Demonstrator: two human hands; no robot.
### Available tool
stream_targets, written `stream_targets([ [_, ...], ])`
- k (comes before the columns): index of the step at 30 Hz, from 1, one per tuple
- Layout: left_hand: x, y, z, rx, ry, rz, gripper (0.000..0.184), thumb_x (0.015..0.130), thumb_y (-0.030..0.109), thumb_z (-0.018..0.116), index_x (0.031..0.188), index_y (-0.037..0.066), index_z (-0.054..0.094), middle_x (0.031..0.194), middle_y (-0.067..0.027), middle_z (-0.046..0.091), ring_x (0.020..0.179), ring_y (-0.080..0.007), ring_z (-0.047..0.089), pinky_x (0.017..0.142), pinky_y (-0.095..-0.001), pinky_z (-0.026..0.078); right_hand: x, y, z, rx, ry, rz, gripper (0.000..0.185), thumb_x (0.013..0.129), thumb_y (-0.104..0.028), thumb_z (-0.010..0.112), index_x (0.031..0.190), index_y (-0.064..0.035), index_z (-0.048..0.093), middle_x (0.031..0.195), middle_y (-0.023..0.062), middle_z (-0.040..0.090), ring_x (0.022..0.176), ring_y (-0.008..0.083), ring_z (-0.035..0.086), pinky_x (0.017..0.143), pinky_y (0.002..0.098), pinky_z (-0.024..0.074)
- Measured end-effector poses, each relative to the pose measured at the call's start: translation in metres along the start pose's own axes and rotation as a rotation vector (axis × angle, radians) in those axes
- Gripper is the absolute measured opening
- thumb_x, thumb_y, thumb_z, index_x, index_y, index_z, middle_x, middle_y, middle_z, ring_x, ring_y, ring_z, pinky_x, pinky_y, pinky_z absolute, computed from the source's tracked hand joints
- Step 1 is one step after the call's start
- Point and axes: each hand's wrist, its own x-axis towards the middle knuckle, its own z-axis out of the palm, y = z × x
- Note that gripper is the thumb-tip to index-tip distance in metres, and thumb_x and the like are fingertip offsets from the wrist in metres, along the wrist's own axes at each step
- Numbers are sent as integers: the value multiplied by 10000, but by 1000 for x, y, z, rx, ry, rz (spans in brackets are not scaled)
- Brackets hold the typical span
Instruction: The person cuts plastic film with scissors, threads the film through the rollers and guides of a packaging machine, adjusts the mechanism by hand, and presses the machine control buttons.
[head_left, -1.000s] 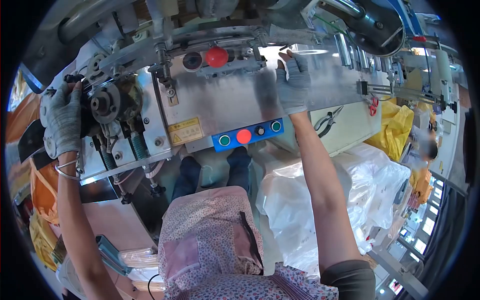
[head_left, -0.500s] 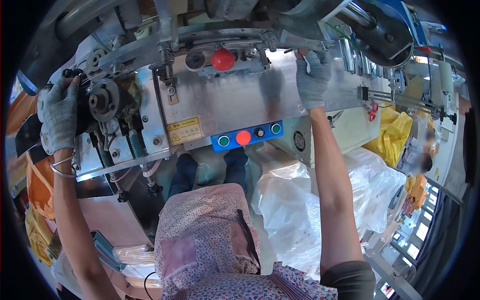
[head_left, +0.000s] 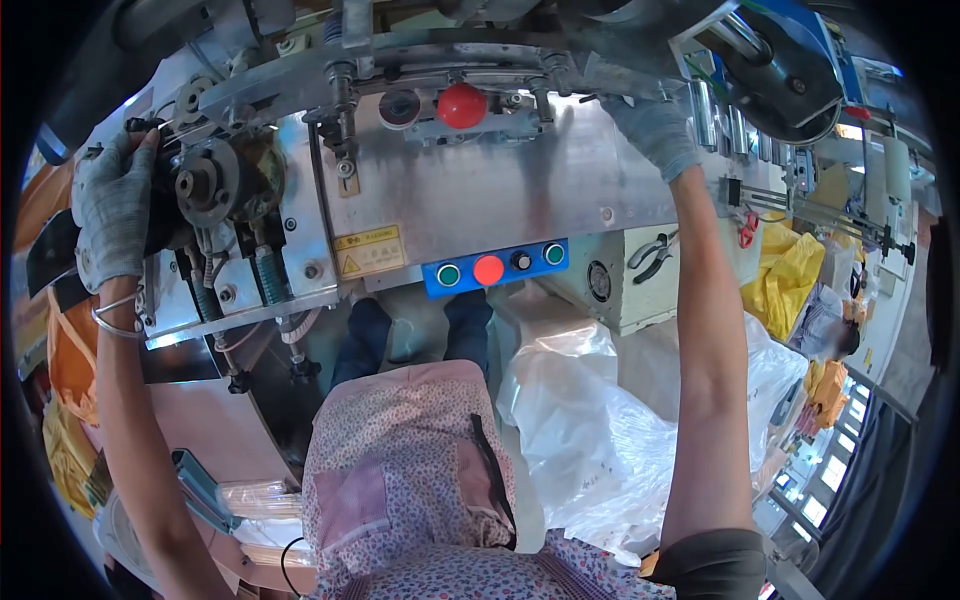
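Left hand (head_left: 113, 212) curled round black knob (head_left: 141, 124), right hand (head_left: 655, 135), grip unclear, yellow bag (head_left: 782, 272), contents hidden

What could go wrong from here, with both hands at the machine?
The gloved right hand is near the shiny cylinders; if those move, it might get pinched, and its fingertips are hard to make out.

The gloved left hand is close to the round hub; if that turns, it could snag.
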Motion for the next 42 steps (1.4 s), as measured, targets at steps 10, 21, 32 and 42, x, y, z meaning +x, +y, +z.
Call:
stream_targets([
  [10,2,0,-1,92,-19,-2,265,818,351,619,922,117,688,873,-117,598,847,-260,561,787,-360,424,-6,2,5,53,210,3,318,855,-311,544,1117,-139,601,1062,105,629,972,292,581,872,357,432],
  [21,-2,6,-2,-29,-14,-48,231,815,288,639,895,74,675,814,-105,594,794,-246,575,728,-350,433,-16,-10,8,433,356,94,209,801,-156,611,978,-54,656,962,98,662,890,229,612,831,315,437],
  [32,-4,-6,3,-219,-28,-91,222,814,296,638,899,96,684,806,-98,589,799,-249,562,753,-354,418,-46,-58,-11,390,644,292,197,745,-77,600,935,-55,646,935,122,623,860,264,600,781,328,455],
  [42,-6,-15,7,-256,-38,-85,252,828,324,623,918,93,669,780,-72,641,716,-169,596,679,-285,444,-37,-187,-16,557,503,-247,208,734,-64,591,939,-54,621,853,136,592,774,285,570,718,383,463],
])
